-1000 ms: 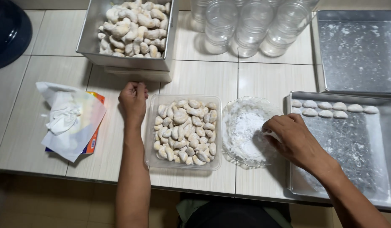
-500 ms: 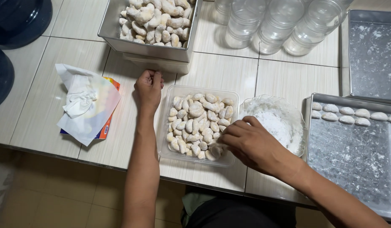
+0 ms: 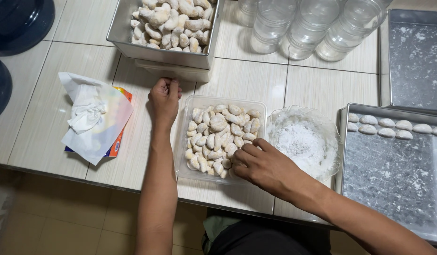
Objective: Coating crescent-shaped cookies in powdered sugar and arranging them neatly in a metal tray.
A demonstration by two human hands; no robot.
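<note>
Your right hand (image 3: 263,165) reaches into the clear rectangular plastic container (image 3: 222,101) of pale crescent-shaped cookies (image 3: 217,137), its fingers curled on the cookies at the near right corner. Your left hand (image 3: 164,100) is closed in a loose fist, holding nothing, on the tiled surface (image 3: 256,80) just beside the container's left wall.

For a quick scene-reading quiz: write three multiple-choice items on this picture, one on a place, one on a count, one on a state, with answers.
1. Where is the right hand?
A. in the clear container of cookies
B. on the tissue
C. in a jar

2. How many coated cookies lie on the right-hand tray?
A. two
B. six
C. twelve

3. How is the left hand?
A. flat, open
B. curled, resting on the table
C. lifted

Answers: A, its fingers reach among the cookies; B, one row of six; B, its fingers fold under beside the container.
</note>
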